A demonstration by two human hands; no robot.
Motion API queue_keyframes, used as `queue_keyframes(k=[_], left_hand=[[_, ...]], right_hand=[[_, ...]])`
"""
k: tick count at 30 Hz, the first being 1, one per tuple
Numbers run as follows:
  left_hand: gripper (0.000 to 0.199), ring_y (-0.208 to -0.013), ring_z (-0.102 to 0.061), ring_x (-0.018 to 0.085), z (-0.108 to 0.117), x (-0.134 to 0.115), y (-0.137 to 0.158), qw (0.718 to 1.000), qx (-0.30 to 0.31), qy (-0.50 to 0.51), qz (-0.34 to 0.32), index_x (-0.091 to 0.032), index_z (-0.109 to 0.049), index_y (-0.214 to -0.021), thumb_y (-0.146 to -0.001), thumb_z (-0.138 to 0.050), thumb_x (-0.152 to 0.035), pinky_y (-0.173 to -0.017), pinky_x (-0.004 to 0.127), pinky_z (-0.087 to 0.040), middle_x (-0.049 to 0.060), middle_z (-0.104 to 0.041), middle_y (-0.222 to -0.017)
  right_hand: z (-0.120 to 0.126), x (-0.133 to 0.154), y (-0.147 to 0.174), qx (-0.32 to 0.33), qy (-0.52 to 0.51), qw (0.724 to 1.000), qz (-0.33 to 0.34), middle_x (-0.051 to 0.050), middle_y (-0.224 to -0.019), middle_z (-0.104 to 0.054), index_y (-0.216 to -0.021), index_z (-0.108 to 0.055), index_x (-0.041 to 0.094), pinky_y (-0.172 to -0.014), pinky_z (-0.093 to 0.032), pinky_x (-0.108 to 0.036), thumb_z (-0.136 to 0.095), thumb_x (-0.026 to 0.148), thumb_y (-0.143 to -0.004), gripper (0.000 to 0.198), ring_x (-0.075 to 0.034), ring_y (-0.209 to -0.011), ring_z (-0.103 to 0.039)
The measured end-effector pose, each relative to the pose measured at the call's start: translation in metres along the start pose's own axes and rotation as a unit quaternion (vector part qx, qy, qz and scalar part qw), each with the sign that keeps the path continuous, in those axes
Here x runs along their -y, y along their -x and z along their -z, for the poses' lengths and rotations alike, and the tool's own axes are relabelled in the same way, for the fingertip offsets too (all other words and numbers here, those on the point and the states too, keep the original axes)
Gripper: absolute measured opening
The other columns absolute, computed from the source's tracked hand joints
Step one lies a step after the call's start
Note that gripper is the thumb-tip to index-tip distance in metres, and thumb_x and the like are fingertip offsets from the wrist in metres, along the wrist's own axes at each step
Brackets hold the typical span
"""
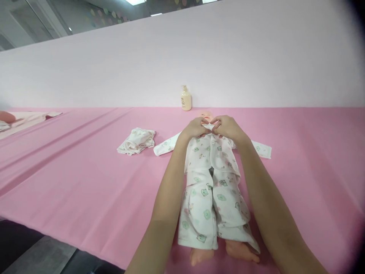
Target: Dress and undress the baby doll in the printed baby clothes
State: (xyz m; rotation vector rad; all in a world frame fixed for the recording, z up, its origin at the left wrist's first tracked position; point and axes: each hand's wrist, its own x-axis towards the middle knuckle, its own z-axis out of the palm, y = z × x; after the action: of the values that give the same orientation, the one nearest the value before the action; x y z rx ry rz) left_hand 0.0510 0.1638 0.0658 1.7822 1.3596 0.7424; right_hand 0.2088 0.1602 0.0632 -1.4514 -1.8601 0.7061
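Observation:
A baby doll (205, 115) lies on its back, head toward the wall and bare feet toward me. It wears a white printed shirt (199, 154) with its sleeves spread to both sides, and matching trousers (199, 213). At the doll's neck, my left hand (196, 128) is closed on the left side of the shirt's collar. Opposite it, my right hand (227, 127) pinches the collar's right side. The two sets of fingertips nearly meet, and they partly hide the neckline. Lower down, the shirt front is together, with a small dark gap below its hem.
Left of the doll lies a folded white printed cloth (137, 140). A cream pump bottle (186, 99) stands at the back against the white wall (114, 72). A pink sheet (85, 182) covers the table. At the far left is a pale mat (28, 121).

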Motion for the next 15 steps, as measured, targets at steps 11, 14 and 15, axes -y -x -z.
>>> queue_keyframes(k=[11,14,15], left_hand=[[0.051,-0.055,-0.051,0.011,-0.003,-0.005,0.002,0.999,-0.018,-0.028,-0.005,-0.014,-0.046,-0.115,-0.067,-0.06,-0.011,-0.057,0.025,-0.042,0.004,-0.063,-0.08],[0.048,-0.063,-0.054,0.012,-0.003,-0.005,0.002,0.999,-0.021,-0.044,-0.016,-0.015,-0.046,-0.112,-0.067,-0.059,-0.012,-0.064,0.026,-0.043,0.004,-0.063,-0.084],[0.047,-0.065,-0.055,0.013,-0.003,-0.006,0.002,0.998,-0.026,-0.05,-0.022,-0.016,-0.046,-0.111,-0.066,-0.059,-0.012,-0.065,0.026,-0.043,0.004,-0.063,-0.083]], right_hand=[[0.004,0.01,0.006,0.012,0.091,0.996,0.005,-0.008,-0.09,-0.07,-0.103,-0.065,0.014,-0.057,-0.046,-0.022,-0.059,0.002,-0.064,0.042,-0.013,-0.062,-0.061],[0.003,0.006,0.003,0.007,0.057,0.998,-0.03,-0.008,-0.088,-0.069,-0.104,-0.062,0.015,-0.056,-0.047,-0.023,-0.064,0.005,-0.063,0.042,-0.015,-0.064,-0.063],[0.002,0.005,0.002,0.003,0.047,0.998,-0.04,-0.007,-0.087,-0.069,-0.103,-0.062,0.015,-0.055,-0.048,-0.024,-0.065,0.006,-0.063,0.042,-0.016,-0.064,-0.063]])
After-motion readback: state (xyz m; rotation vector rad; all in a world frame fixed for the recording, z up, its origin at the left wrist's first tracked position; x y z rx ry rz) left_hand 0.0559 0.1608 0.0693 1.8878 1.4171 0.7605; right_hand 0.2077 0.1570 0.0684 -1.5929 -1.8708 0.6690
